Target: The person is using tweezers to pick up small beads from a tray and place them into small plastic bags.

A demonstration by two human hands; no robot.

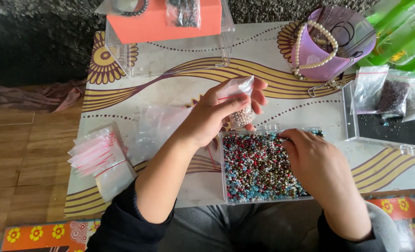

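Plastic bag (239, 100) pinched in left hand (216, 114); right hand (310, 156) closed picking beads (256, 168).

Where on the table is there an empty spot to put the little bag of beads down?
Bare table shows between the clear box with the orange lid and the purple cup of pearl necklaces. Another patch lies in front of the stack of small zip bags, left of the bead tray. The right side is crowded with bead bags.

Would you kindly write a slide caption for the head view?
Left hand holds a small clear bag of pale beads while right hand reaches into a clear box of mixed beads.
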